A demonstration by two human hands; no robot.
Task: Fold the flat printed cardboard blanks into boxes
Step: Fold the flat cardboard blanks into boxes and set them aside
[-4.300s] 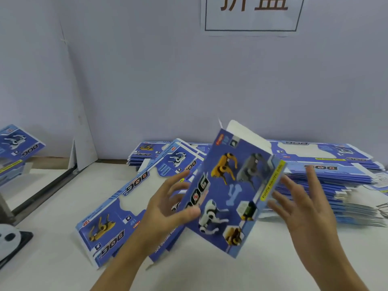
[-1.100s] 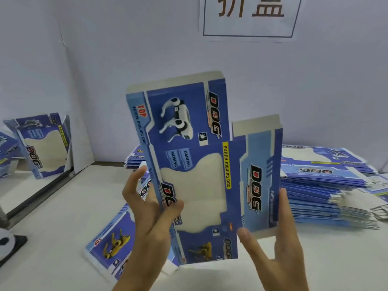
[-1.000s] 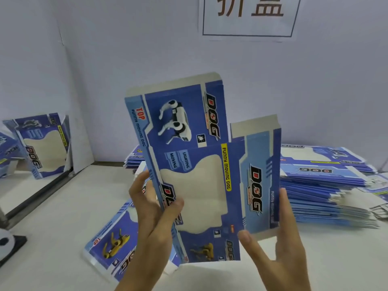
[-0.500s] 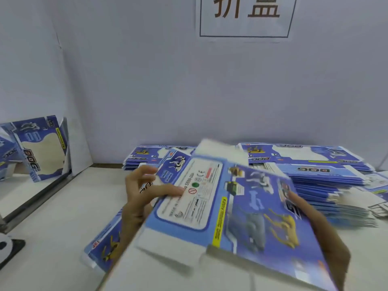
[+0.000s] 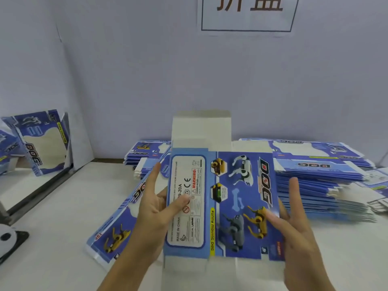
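I hold the blue printed cardboard box blank (image 5: 222, 206) between both hands, long axis running away from me: left hand (image 5: 155, 208) pinches its left edge, right hand (image 5: 294, 227) its right edge.

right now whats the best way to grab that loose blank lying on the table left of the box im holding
Take the loose blank by its near-left long edge, coming from the left with the left hand. It lies flat and angled, that edge looks slightly raised off the table, and its far end is tucked behind the box.
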